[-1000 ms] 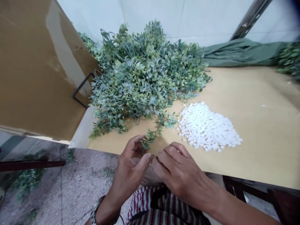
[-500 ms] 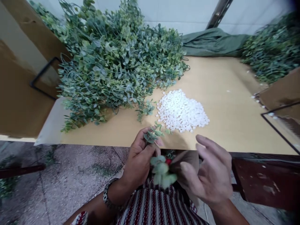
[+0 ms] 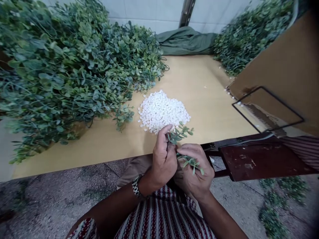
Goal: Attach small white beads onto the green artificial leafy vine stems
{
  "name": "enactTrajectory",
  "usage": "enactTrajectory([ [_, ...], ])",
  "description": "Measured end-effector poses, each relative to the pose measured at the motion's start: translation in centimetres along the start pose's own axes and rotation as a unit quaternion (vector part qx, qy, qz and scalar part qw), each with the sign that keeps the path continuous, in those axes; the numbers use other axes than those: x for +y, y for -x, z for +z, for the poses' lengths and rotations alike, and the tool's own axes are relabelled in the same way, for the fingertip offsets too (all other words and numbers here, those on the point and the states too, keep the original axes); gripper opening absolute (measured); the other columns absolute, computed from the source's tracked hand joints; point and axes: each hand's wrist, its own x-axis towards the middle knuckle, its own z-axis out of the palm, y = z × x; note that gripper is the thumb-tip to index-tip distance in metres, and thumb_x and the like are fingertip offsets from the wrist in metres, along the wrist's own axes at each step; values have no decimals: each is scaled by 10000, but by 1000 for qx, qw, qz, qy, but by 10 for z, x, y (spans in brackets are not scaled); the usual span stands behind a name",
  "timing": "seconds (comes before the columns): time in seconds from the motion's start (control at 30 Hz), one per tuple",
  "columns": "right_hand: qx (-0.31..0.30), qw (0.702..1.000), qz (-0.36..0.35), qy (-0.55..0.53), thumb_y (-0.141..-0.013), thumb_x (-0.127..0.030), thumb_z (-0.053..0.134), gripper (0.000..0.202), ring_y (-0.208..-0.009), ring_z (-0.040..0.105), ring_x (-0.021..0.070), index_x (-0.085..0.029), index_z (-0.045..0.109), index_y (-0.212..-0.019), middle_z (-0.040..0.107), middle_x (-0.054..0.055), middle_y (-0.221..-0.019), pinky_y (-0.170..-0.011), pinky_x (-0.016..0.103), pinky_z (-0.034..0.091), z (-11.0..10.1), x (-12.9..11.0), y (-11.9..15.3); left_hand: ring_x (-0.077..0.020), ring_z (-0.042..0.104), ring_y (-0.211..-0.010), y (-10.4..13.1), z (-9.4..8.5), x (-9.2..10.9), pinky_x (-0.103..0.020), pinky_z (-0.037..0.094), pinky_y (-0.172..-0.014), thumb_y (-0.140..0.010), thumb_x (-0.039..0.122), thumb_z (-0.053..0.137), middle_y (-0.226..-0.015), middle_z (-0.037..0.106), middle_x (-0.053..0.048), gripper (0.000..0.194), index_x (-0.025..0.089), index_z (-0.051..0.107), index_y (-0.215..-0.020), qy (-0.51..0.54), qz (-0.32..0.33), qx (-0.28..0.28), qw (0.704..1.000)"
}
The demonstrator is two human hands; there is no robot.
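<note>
My left hand (image 3: 164,162), a watch on its wrist, is closed in a pinch on a sprig of green artificial leaves (image 3: 181,132) just over the table's front edge. My right hand (image 3: 198,171) is beside it, fingers curled in around more leaves of a sprig (image 3: 191,162); both bits look like one stem, though the middle is hidden by my fingers. Right behind my left fingertips lies a heap of small white pieces (image 3: 163,111). A big pile of leafy stems (image 3: 82,73) fills the table's left side.
At the right a cardboard sheet (image 3: 281,73) leans with a black wire frame (image 3: 267,109) against it. Green cloth (image 3: 186,41) and another leafy pile (image 3: 249,36) lie at the back. A dark red stool (image 3: 261,162) stands right, below the table (image 3: 211,99).
My right hand, open and apart before, has come in to my left hand and closed around the sprig's lower leaves. The view has swung right.
</note>
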Motion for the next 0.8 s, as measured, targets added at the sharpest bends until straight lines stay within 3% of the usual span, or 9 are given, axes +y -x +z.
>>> enactTrajectory([
  [0.13, -9, 999, 46, 3, -886, -121, 575, 173, -884, 632, 171, -231, 647, -999, 659, 27, -910, -801, 307, 517, -15, 4, -6, -168, 632, -903, 1, 1, 7, -286, 467, -841, -750, 137, 627, -951, 677, -26, 356, 204, 553, -1092, 166, -118, -101, 974],
  [0.27, -78, 994, 73, 20, -904, -162, 575, 70, -762, 626, 138, -213, 619, -921, 647, 1, -819, -697, 242, 504, -28, 2, -14, -130, 621, -767, 1, -1, 15, -231, 460, -730, -594, 73, 684, -835, 677, 6, 461, 180, 614, -1036, 203, -200, -86, 955],
  [0.37, -123, 989, 81, 24, -916, -193, 573, 64, -701, 613, 122, -218, 623, -883, 650, -15, -783, -656, 221, 488, -32, -1, -19, -123, 620, -742, 3, 3, 20, -229, 470, -737, -587, 91, 686, -780, 680, 11, 409, 172, 642, -985, 221, -231, -62, 945],
  [0.57, -195, 974, 105, 38, -959, -271, 511, 148, -743, 642, 152, -210, 631, -897, 682, 14, -812, -685, 252, 492, -31, -4, -23, -128, 631, -722, 9, 7, 23, -227, 489, -723, -587, 128, 703, -721, 682, 10, 289, 166, 660, -871, 245, -238, -36, 939],
  [0.67, -246, 963, 99, 55, -984, -312, 449, 229, -744, 631, 165, -191, 612, -878, 679, 44, -819, -669, 266, 470, -31, -5, -25, -108, 596, -676, 10, 3, 21, -211, 474, -672, -572, 144, 767, -731, 676, 10, 311, 166, 681, -870, 209, -231, -56, 948],
  [0.8, -265, 956, 69, 104, -993, -345, 372, 352, -559, 525, 136, -186, 542, -729, 622, 30, -666, -540, 259, 386, -31, -8, -28, -103, 550, -670, 9, -2, 17, -213, 436, -664, -603, 154, 770, -719, 632, 11, 215, 162, 704, -807, 121, -192, -100, 969],
])
